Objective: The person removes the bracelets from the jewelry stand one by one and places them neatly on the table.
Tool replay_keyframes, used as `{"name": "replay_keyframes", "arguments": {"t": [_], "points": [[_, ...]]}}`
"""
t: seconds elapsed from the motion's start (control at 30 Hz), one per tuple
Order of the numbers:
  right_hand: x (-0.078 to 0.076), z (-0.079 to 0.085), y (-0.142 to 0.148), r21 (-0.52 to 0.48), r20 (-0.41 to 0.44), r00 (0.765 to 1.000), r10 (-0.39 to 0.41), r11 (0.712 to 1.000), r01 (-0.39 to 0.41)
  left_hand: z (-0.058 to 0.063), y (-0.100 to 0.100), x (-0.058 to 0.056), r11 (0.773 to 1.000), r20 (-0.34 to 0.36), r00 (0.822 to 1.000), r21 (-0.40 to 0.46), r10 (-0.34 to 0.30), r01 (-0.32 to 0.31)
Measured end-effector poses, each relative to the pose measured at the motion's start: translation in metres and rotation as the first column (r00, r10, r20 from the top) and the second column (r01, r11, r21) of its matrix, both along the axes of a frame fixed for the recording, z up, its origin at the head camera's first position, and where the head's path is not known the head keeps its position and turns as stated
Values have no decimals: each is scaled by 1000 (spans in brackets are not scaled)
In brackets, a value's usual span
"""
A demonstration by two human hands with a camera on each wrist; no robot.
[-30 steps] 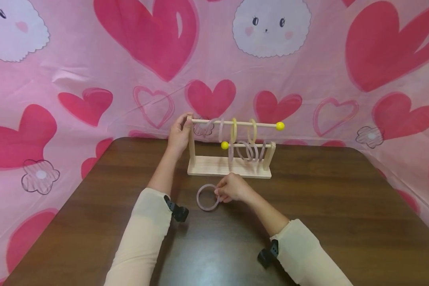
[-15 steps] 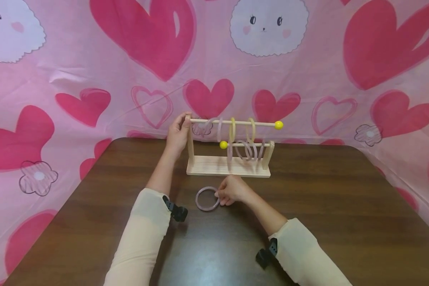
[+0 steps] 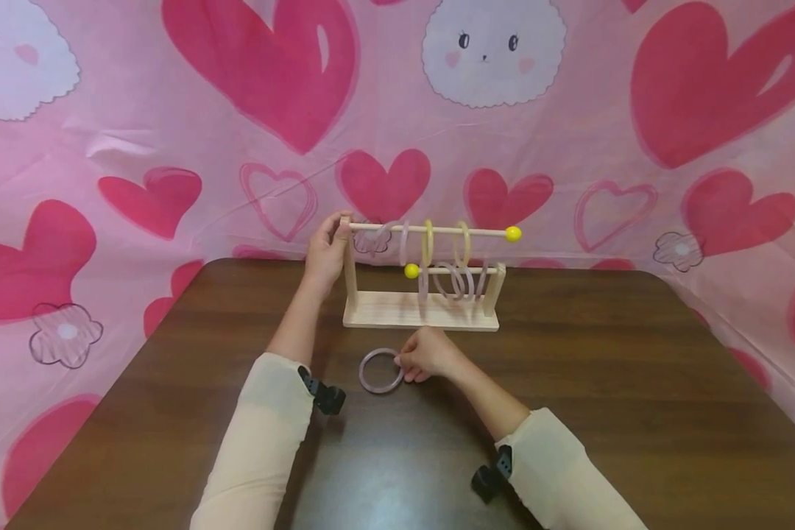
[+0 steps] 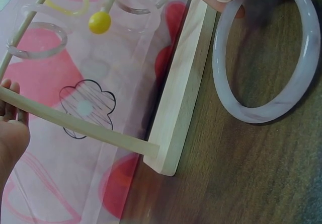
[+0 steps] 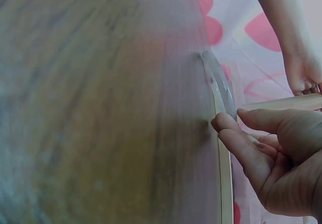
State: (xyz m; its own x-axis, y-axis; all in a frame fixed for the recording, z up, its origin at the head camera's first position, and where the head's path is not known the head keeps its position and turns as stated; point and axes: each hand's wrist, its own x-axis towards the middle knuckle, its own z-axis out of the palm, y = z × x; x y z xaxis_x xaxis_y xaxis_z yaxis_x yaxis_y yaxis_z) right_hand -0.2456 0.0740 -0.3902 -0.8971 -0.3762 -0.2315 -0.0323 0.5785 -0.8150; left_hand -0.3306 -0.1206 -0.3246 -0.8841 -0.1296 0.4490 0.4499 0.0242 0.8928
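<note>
The right hand (image 3: pixel 430 353) pinches a lilac bangle (image 4: pixel 256 115) by its edge in front of the wooden stand (image 3: pixel 420 312), where a loose hold could let it drop, while the left hand (image 3: pixel 325 254), gripping the stand's left post (image 3: pixel 350 272), might tip it by pulling.

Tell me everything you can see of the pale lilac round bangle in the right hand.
The glossy, pale lilac round bangle is a smooth ring, cloudy with faint darker streaks, seemingly stone or resin. The person's bare right hand pinches its right edge in the head view, hiding a part. Its opening faces the head camera. It is nearer the person than the light wooden two-bar rack and apart from it. Whether it touches the dark brown wooden-looking table is unclear.
</note>
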Motion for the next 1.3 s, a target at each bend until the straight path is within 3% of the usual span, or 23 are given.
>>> {"name": "replay_keyframes", "arguments": {"t": [0.4,0.83,1.17,1.3], "points": [[-1,1,2,37,-21,1000,-2,999,2,-1,1,-1,1000,14,1000,3,-2,2],[-2,9,12,-12,-38,998,-42,999,41,1,2,0,999,-1,1000,34,-6,6],[-7,17,28,-49,-140,986,-85,996,79,2,2,-1,1000,7,1000,23,-16,16],[-8,19,31,-27,-223,969,-105,994,102,1,2,-1,999,11,1000,31,-6,6]]}}
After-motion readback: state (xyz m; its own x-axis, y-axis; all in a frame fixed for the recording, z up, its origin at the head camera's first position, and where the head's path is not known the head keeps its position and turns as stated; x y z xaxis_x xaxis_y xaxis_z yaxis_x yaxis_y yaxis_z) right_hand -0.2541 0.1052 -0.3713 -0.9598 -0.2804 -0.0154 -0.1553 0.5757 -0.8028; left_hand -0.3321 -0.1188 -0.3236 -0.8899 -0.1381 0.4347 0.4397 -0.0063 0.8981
